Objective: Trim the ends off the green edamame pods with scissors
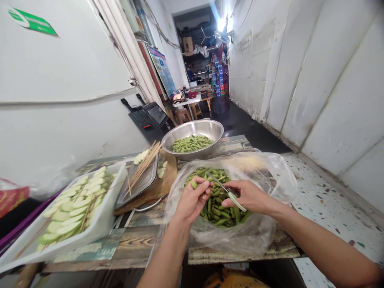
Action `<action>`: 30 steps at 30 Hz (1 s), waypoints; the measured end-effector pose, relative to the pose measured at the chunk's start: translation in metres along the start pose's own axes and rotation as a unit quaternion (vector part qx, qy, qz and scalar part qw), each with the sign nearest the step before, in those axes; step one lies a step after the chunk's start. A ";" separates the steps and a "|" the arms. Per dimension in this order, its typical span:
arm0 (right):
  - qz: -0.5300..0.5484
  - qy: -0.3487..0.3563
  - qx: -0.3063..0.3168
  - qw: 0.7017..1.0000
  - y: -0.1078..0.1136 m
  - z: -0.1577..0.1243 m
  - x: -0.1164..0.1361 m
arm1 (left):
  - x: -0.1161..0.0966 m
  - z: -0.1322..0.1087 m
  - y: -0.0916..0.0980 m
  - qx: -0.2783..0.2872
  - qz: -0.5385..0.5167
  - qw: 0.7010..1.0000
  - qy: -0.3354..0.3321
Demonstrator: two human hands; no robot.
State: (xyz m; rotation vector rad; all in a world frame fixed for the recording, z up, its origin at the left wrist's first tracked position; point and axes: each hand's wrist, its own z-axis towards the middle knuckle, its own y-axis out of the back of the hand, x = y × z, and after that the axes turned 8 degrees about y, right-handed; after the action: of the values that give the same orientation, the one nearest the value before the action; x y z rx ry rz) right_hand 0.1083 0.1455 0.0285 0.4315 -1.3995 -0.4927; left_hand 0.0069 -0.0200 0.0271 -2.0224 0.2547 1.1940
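One pair of scissors (239,202), gripped by the right hand (247,196), slants tips-leftward toward the table's (141,244) far edge, above bagged pods (220,212) near its front edge; the left hand (190,200) pinches a green pod (194,184).

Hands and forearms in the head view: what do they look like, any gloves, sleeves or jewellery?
The left hand and right hand are ungloved, with no ring or watch visible. The left forearm and right forearm show no sleeves or markings I can make out.
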 end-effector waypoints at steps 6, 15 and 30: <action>0.015 0.009 0.004 1.000 -0.002 0.000 -0.004 | 0.004 -0.002 -0.002 0.009 0.015 1.000 0.002; -0.022 0.016 0.027 0.999 0.002 -0.003 -0.003 | 0.005 -0.006 -0.001 -0.005 0.033 0.999 0.020; -0.067 -0.014 -0.037 0.997 0.004 0.006 -0.015 | -0.039 0.027 0.036 -0.164 0.290 0.943 -0.021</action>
State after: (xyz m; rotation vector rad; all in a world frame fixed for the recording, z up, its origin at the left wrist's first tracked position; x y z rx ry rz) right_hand 0.1008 0.1574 0.0193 0.4614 -1.3806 -0.6605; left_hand -0.0509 -0.0345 0.0334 -2.2843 0.7088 1.7308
